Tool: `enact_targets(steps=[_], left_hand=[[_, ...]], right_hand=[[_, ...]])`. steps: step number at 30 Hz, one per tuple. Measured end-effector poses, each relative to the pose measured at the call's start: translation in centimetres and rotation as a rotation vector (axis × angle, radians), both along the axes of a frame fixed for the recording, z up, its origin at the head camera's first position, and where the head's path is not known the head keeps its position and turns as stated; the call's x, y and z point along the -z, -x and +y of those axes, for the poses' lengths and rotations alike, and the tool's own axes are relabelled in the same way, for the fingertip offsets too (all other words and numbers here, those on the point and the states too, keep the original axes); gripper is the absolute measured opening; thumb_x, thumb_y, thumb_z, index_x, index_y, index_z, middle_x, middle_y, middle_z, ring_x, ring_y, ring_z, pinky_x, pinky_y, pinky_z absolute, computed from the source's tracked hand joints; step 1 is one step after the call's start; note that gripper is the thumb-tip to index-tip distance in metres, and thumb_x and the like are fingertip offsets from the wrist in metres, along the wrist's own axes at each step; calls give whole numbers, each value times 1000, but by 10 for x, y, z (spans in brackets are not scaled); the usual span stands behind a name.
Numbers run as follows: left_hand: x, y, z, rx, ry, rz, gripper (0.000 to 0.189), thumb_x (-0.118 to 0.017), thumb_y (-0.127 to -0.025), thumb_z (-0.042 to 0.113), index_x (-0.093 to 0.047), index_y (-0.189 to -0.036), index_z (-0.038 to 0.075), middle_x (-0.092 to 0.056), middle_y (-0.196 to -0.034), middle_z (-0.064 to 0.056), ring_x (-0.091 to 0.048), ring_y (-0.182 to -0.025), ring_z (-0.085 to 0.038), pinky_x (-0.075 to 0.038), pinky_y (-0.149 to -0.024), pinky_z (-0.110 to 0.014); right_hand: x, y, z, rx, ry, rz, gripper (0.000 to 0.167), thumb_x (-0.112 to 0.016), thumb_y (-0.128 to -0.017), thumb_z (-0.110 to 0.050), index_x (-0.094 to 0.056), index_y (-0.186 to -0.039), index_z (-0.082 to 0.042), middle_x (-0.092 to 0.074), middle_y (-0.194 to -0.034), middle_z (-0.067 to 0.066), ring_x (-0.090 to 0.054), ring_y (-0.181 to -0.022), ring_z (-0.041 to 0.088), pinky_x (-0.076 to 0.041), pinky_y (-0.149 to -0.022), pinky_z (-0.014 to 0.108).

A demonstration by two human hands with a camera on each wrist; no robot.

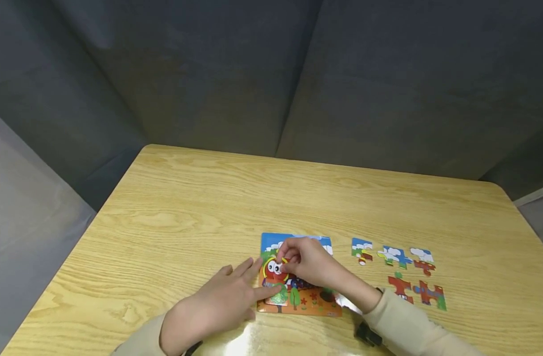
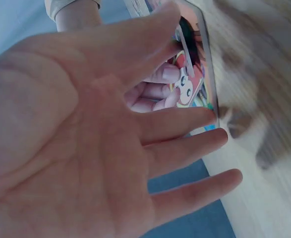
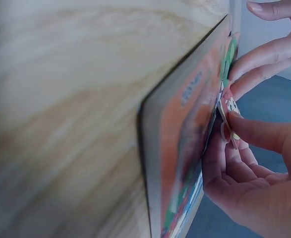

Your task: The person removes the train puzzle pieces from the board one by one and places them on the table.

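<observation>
A puzzle board [image 1: 313, 310] with an orange lower part and blue top lies on the table. My right hand [image 1: 313, 262] pinches a red puzzle piece [image 1: 270, 272] with white cartoon eyes between thumb and fingers, over the board's left side. In the right wrist view that piece [image 3: 229, 103] stands tilted close over the board. My left hand [image 1: 218, 304] is spread beside the board's left edge. Its straight index finger touches a green-and-orange piece [image 1: 277, 297] at the lower left. The left wrist view shows its palm, with the other fingers extended.
Several loose puzzle pieces lie to the right of the board, among them a blue and white piece [image 1: 393, 255] and a red piece [image 1: 401, 287]. The wooden table [image 1: 187, 198] ends at a dark curtain [image 1: 218, 74] behind and at the left.
</observation>
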State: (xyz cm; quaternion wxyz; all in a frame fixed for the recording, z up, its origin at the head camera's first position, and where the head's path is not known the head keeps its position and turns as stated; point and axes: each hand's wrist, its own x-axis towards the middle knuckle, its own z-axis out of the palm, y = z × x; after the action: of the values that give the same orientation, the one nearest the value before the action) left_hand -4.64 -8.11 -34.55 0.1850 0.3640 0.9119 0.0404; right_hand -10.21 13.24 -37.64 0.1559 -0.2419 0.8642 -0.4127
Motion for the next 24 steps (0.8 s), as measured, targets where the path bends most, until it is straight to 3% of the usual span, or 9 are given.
enact_targets(steps=[6,13,24], left_hand=[[2,-1,1,-12,8,27,62,-73,-85,38,-50,-142,42,-32,-155,-19,-37,-138,-35,-45,-97,-56],[4,-1,4,-13,21,52,60,-74,-85,39,-52,-141,42,-34,-154,-18,-40,-137,-34,-47,-94,-54],[3,-1,4,-25,14,31,58,-74,-85,39,-54,-139,41,-33,-154,-18,-39,-138,-34,-47,-94,-54]], right_hand=[[0,0,0,6,-5,18,14,-72,-84,5,-65,-87,-7,-64,-77,-2,-60,-65,7,-51,-59,24],[-1,-6,-2,7,-30,122,17,-71,-83,6,-64,-84,-10,-60,-72,-5,-52,-59,4,-48,-55,24],[-3,-9,-3,-76,-58,215,18,-69,-86,5,-62,-84,-12,-55,-68,-9,-41,-54,0,-39,-48,20]])
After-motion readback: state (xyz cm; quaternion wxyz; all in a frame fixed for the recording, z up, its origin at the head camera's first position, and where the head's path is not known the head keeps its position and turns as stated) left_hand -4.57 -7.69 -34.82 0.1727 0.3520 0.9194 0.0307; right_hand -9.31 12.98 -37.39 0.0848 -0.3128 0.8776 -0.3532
